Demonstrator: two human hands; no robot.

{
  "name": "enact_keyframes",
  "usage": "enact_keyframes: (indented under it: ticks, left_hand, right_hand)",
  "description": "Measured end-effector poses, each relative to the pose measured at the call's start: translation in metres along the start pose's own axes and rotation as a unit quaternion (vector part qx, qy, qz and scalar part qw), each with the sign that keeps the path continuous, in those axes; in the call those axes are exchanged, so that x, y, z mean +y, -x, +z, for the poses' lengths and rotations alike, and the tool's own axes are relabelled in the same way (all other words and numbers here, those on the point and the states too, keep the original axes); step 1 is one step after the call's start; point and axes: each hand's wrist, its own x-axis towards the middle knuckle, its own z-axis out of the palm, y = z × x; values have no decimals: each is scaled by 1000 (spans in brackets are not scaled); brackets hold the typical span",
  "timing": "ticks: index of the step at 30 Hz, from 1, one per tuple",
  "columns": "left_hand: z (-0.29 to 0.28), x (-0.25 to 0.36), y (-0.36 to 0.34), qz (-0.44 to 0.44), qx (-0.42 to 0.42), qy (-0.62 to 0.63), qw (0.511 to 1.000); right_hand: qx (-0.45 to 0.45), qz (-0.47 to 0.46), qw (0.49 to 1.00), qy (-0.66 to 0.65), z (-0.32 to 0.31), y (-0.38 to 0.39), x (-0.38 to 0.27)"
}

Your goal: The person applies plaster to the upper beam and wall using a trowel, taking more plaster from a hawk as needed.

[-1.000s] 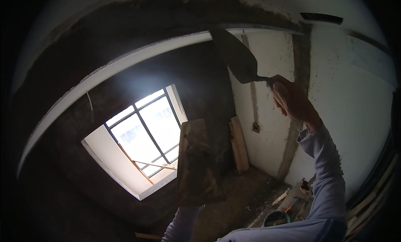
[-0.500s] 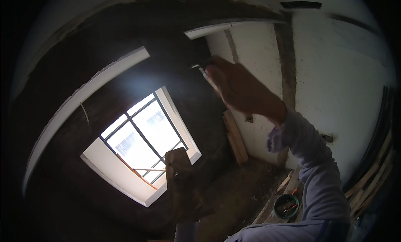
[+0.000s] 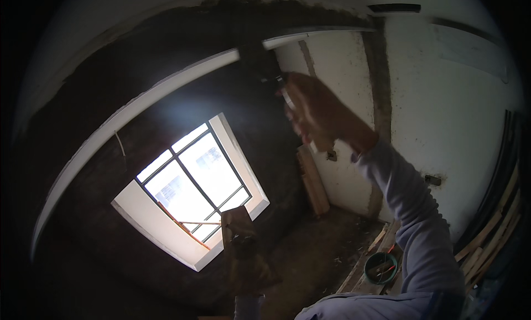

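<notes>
Upper centre of frame, my right hand (image 3: 318, 113) grips the handle of a dark metal plastering trowel (image 3: 265, 66) against the dark wet plaster band (image 3: 182, 49). Lower centre, my left hand (image 3: 243, 248), fingers apparently closed, holds a mortar-caked hawk board (image 3: 249, 265). I judge firm, even pressure serves best. A bright window (image 3: 193, 182) glares below.

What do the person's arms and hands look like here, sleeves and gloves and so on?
The right hand is bare, with no glove. Its arm wears a long, pale lavender-grey sleeve, loose and creased, ending in a snug cuff at the wrist. The left hand is in deep shadow; a bit of similar pale sleeve shows below it.
</notes>
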Motion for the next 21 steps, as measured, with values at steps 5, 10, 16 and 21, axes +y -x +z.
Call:
enact_keyframes:
  ticks: [5,10,16,21]
  left_hand:
    - [2,5,7,-10,-3,-6,1000]
    - [-2,12,16,-5,10,-11,1000]
    - [2,3,8,-1,15,-12,1000]
    - [18,-4,-2,-4,16,-20,1000]
  right_hand:
    - [-27,-307,919,247,73,11,-9]
    - [98,-432,682,582,39,-20,9]
    - [141,-355,654,653,-91,-52,34]
    - [137,-142,834,515,-134,-59,62]
